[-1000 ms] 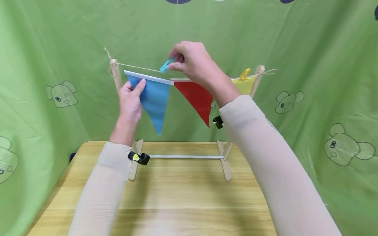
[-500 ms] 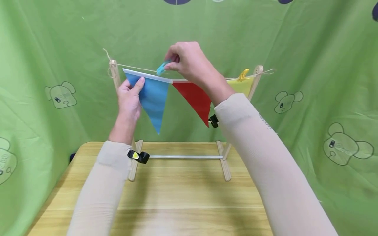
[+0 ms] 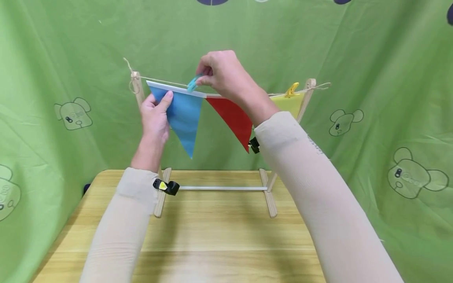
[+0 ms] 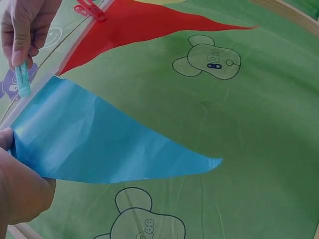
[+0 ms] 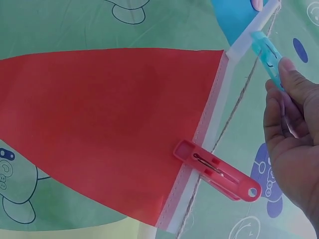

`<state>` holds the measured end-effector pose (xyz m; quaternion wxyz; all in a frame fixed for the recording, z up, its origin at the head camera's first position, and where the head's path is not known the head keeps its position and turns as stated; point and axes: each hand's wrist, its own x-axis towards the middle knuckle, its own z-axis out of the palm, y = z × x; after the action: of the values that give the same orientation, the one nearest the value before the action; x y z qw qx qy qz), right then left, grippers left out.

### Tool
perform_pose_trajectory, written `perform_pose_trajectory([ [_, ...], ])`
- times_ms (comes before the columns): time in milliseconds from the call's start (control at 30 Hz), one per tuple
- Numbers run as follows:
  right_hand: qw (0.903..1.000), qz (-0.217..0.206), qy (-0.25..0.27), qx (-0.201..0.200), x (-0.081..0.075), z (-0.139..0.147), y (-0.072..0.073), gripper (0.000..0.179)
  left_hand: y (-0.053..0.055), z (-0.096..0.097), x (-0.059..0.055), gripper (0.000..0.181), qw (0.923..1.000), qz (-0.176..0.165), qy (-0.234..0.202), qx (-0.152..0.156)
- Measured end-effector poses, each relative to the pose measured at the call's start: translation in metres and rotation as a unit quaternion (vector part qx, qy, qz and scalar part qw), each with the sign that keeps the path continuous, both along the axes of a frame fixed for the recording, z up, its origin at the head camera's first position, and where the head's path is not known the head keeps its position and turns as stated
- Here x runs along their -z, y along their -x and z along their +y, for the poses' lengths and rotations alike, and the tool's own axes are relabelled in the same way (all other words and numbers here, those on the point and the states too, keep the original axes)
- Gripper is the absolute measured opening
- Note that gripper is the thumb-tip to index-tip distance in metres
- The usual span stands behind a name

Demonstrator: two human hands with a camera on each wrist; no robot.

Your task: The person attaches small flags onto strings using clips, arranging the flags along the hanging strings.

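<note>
My left hand (image 3: 155, 118) pinches the blue pennant (image 3: 185, 118) near the left end of its white top band, thumb in front. Between thumb and fingers, my right hand (image 3: 223, 72) pinches a light blue clothespin (image 3: 192, 83). In the right wrist view the clothespin's (image 5: 267, 57) tip lies over the white band (image 5: 244, 42), close to the twine (image 5: 244, 89). The red pennant (image 3: 233, 120) hangs beside the blue one, and a red clothespin (image 5: 217, 170) clips its band to the twine. A yellow clothespin (image 3: 291, 90) sits on the yellow pennant (image 3: 288, 105) at the right.
Twine runs between two wooden posts, the left post (image 3: 139, 90) and the right post (image 3: 309, 92). Their feet stand on the wooden table (image 3: 212, 236), joined by a white rod (image 3: 223, 188). A green curtain (image 3: 88, 51) with mouse drawings surrounds the table.
My right hand has moved slightly left and down, bringing the light blue clothespin from above the blue pennant's band onto it. My left hand has raised the pennant a little.
</note>
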<state>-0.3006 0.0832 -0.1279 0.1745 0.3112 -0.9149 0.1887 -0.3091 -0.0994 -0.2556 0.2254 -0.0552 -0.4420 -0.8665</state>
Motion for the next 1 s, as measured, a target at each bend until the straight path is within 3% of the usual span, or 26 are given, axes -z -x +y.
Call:
perform_pose_trajectory([
  [467, 0.9997, -0.011, -0.021, 0.005, 0.003, -0.007, 0.002, 0.022, 0.001, -0.001, 0.0, 0.01, 0.9999, -0.011, -0.008, 0.008],
  [1000, 0.9987, 0.008, -0.05, -0.003, 0.008, -0.016, 0.005, 0.022, 0.004, 0.0, 0.001, 0.013, 0.9993, -0.015, -0.033, 0.009],
])
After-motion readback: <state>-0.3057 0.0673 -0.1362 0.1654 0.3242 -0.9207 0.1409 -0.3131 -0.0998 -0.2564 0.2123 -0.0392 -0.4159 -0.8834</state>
